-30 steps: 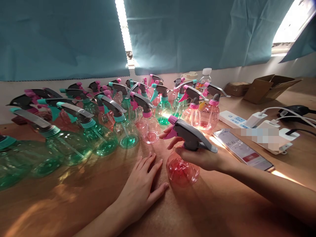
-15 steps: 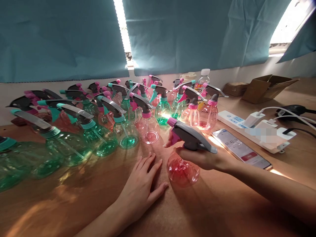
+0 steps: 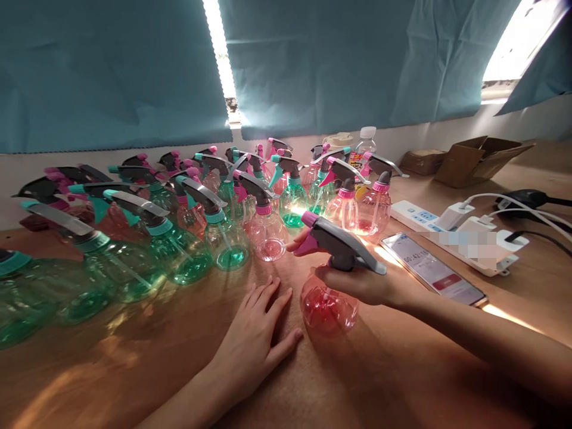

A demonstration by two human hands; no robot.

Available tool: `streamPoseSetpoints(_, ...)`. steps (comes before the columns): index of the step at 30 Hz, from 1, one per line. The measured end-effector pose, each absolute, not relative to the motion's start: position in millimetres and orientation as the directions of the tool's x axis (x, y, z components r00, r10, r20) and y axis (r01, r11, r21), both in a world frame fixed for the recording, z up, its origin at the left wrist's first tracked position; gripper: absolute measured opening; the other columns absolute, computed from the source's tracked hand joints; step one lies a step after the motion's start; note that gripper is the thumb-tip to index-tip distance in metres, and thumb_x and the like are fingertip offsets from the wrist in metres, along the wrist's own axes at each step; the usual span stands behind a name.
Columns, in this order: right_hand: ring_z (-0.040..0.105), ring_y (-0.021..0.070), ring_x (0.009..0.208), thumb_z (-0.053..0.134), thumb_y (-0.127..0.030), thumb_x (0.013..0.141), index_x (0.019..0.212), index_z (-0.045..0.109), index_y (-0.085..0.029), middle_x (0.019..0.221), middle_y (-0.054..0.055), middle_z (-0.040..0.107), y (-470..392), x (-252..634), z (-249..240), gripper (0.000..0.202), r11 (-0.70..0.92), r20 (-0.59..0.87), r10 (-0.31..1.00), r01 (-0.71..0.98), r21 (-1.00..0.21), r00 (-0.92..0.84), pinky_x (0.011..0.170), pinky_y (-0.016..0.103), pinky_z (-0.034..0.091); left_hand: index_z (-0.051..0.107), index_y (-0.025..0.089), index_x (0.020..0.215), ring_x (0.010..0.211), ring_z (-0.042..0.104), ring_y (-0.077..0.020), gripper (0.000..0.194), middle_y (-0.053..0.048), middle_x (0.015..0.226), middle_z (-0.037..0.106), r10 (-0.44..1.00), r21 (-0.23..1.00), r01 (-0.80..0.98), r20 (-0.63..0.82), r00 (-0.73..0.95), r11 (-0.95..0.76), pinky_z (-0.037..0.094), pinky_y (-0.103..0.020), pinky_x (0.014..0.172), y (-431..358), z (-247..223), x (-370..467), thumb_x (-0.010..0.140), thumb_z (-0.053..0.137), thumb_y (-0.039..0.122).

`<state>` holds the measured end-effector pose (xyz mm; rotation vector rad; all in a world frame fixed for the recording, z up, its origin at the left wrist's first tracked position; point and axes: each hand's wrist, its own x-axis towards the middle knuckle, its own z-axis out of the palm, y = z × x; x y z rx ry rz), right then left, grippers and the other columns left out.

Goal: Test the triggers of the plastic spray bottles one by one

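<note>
Left of the phone (image 3: 431, 269) was the red bottle (image 3: 328, 311), right hand (image 3: 357, 286) wrapped beneath its spray head (image 3: 342, 238); farther left, the left hand (image 3: 254, 329) lay spread, holding nothing. Light, slick plastic, seemingly; neck surest!

Workroom, seemingly: table (image 3: 147, 369), massed spray bottles (image 3: 268, 233) (curtain (image 3: 317, 65) behind).

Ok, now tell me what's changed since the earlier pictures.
The right hand has let the trigger, squeezed in half a second ago, come forward again. It still grips the red bottle; the left hand still rests on the table; the other bottles stayed put.
</note>
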<state>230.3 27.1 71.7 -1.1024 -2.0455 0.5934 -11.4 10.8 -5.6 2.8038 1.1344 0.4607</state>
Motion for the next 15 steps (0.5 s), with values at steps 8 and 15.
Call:
streamPoseSetpoints(8, 0.065, 0.0215, 0.079, 0.06, -0.013, 0.077, 0.119, 0.058, -0.032, 0.08, -0.001, 0.065, 26.3, 226.9, 66.9, 0.046, 0.522, 0.402, 0.847, 0.407, -0.749, -0.346, 0.065, 0.034, 0.054, 0.047, 0.018, 0.14, 0.138, 0.034, -0.0329, 0.054, -0.015, 0.149, 0.041, 0.693, 0.189, 0.668, 0.248, 0.676, -0.72, 0.029, -0.056, 0.112, 10.6, -5.3, -11.0, 0.097, 0.043, 0.052)
streamPoseSetpoints(15, 0.068, 0.0198, 0.088, 0.062, -0.021, 0.082, 0.128, 0.054, -0.034, 0.102, 0.001, 0.069, 28.1, 222.0, 61.9, 0.049, 0.516, 0.418, 0.836, 0.249, -0.82, -0.355, 0.069, 0.031, 0.056, 0.048, 0.018, 0.139, 0.137, 0.036, -0.033, 0.053, -0.015, 0.148, 0.043, 0.694, 0.205, 0.664, 0.253, 0.674, -0.719, 0.029, -0.056, 0.112, 11.1, -5.2, -10.7, 0.097, 0.047, 0.051)
